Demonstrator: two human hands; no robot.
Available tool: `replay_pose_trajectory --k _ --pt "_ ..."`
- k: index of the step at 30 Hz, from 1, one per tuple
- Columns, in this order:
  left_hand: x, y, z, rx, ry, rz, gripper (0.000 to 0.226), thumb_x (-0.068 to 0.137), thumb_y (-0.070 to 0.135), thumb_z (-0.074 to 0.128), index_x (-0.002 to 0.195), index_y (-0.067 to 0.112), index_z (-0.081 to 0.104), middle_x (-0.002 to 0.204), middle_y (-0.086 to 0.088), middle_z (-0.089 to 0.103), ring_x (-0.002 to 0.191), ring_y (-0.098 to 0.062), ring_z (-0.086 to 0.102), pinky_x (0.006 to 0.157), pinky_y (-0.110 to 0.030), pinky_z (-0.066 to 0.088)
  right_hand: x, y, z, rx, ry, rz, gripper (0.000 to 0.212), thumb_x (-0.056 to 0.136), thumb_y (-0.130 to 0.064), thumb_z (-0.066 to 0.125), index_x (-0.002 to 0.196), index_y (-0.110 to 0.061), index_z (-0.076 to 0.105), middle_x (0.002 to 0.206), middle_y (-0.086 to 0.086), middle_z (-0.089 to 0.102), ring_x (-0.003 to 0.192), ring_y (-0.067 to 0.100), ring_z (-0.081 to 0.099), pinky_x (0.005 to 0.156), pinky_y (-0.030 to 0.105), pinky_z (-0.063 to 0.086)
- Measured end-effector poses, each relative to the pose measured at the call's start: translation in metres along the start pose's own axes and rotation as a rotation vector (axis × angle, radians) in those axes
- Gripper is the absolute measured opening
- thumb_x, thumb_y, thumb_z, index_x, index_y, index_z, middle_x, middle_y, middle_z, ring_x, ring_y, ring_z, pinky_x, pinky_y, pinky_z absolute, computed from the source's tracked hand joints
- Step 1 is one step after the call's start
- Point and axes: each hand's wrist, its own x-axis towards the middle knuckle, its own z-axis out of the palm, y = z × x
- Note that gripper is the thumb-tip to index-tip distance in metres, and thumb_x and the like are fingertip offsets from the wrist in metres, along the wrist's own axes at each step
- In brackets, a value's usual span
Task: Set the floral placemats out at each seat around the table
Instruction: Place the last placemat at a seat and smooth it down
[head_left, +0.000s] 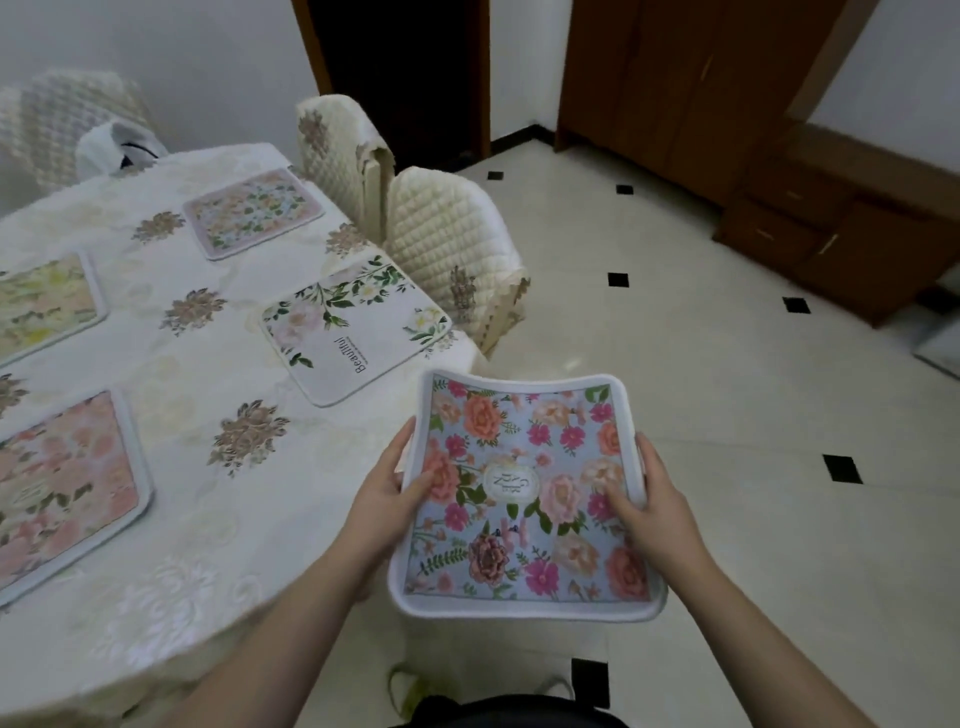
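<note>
I hold a blue floral placemat (524, 499) with a white border flat in front of me, over the floor just right of the table's near corner. My left hand (387, 488) grips its left edge and my right hand (647, 499) grips its right edge, thumbs on top. Several other floral placemats lie on the table (218, 519): a white one with "Beautiful" lettering (358, 327), a pale one at the far side (252, 210), a yellowish one (44, 304) at the left and a pink one (57, 493) at the near left.
Two quilted cream chairs (447, 239) stand along the table's right side, another (62, 119) at the far left. A white bag (117, 148) sits at the far table edge. A brown cabinet (810, 208) and wardrobe line the right wall. Tiled floor lies to the right.
</note>
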Motion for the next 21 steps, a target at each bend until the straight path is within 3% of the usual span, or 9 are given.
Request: replay_pose_trajectory --k 5,8,13,16,21 --pt "0.007 0.025 0.071 0.053 -0.062 0.136 0.057 0.094 0.032 0.067 0.131 0.064 0.038 0.121 0.003 0.068 0.089 -0.016 0.076 0.063 -0.029 0.061 -0.013 0.026 -0.06 0.029 0.116 0.027 0.065 0.094 -0.034 0.064 0.14 -0.057 0.024 0.102 -0.035 0.058 0.083 -0.024 0.058 0.057 0.0 0.044" --pt "0.014 0.036 0.099 0.056 -0.094 0.156 0.054 0.094 0.033 0.067 0.133 0.061 0.041 0.121 0.002 0.07 0.092 -0.021 0.076 0.071 -0.043 0.063 -0.015 0.035 -0.086 0.048 0.163 0.052 0.068 0.094 -0.032 0.065 0.147 -0.048 0.026 0.099 -0.039 0.059 0.083 -0.022 0.06 0.057 0.001 0.045" --pt "0.035 0.055 0.122 0.118 -0.11 0.21 0.058 0.091 0.044 0.068 0.137 0.059 0.035 0.111 0.011 0.072 0.086 -0.012 0.076 0.062 -0.025 0.061 -0.008 0.041 -0.112 0.056 0.228 0.068 0.071 0.094 -0.034 0.064 0.152 -0.041 0.023 0.106 -0.035 0.056 0.085 -0.025 0.057 0.06 0.0 0.044" --pt "0.054 0.063 0.13 0.094 -0.146 0.184 0.064 0.088 0.045 0.071 0.141 0.056 0.035 0.107 0.005 0.076 0.083 -0.018 0.077 0.061 -0.029 0.061 0.001 0.042 -0.121 0.054 0.263 0.102 0.072 0.094 -0.036 0.063 0.153 -0.04 0.021 0.104 -0.03 0.056 0.08 -0.026 0.056 0.06 0.0 0.044" --pt "0.101 0.077 0.138 0.056 -0.199 0.148 0.067 0.084 0.041 0.075 0.136 0.062 0.039 0.099 0.002 0.078 0.079 -0.026 0.077 0.057 -0.039 0.062 0.023 0.042 -0.127 0.042 0.339 0.126 0.07 0.095 -0.035 0.062 0.153 -0.038 0.022 0.103 -0.038 0.05 0.08 -0.031 0.053 0.058 -0.004 0.04"
